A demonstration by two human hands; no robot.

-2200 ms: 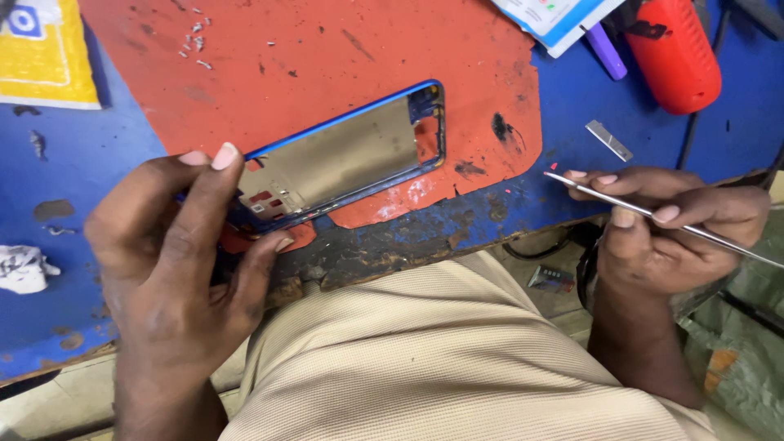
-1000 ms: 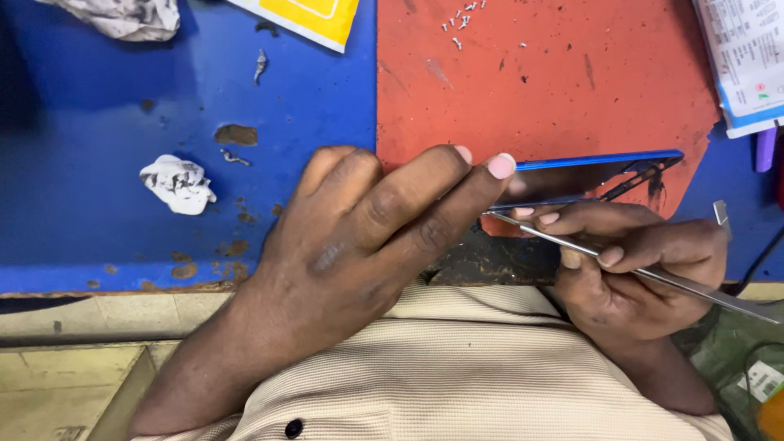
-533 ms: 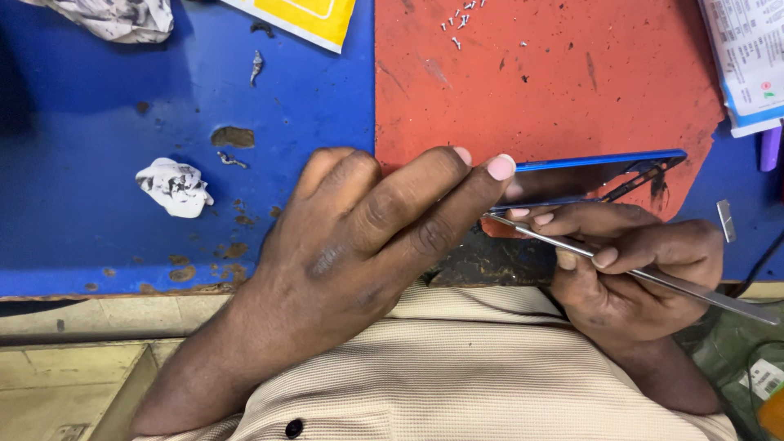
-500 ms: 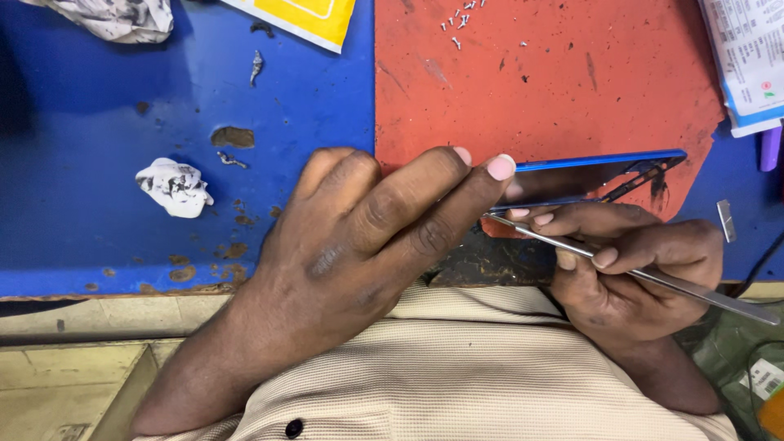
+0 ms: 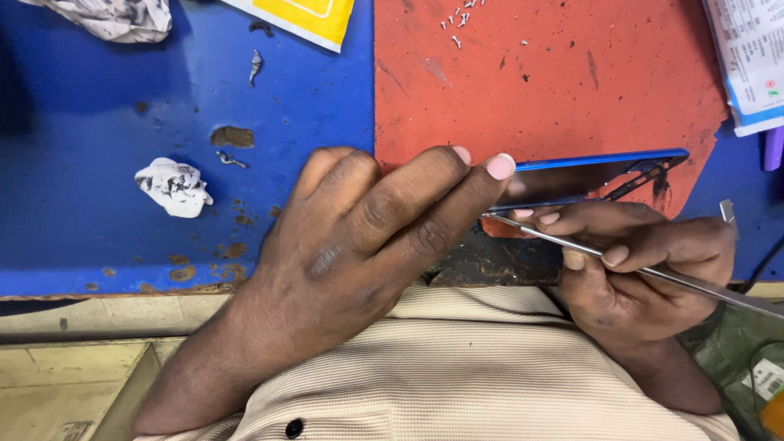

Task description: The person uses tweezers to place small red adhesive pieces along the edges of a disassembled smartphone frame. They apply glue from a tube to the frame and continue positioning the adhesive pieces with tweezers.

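Note:
A blue-framed phone body [image 5: 600, 175] lies opened on the red mat [image 5: 555, 90], near the mat's front edge. My left hand [image 5: 367, 233] rests over its left end, fingers stretched across and pressing it down. My right hand [image 5: 645, 261] grips long metal tweezers [image 5: 621, 263], whose tip reaches the phone's near edge just under my left fingertips. The phone's left part is hidden beneath my left hand.
Several tiny screws [image 5: 457, 18] lie at the mat's far edge. A crumpled white tissue [image 5: 173, 186] sits on the blue work surface [image 5: 122, 122], a larger crumpled paper [image 5: 114, 16] at top left, a yellow card [image 5: 306, 16] beside it, a printed paper [image 5: 751, 65] at right.
Compared with 2.2 s ago the view has shifted and my left hand now lies flat over the phone, with the tweezers brought to its edge. Over the last second, almost nothing moved.

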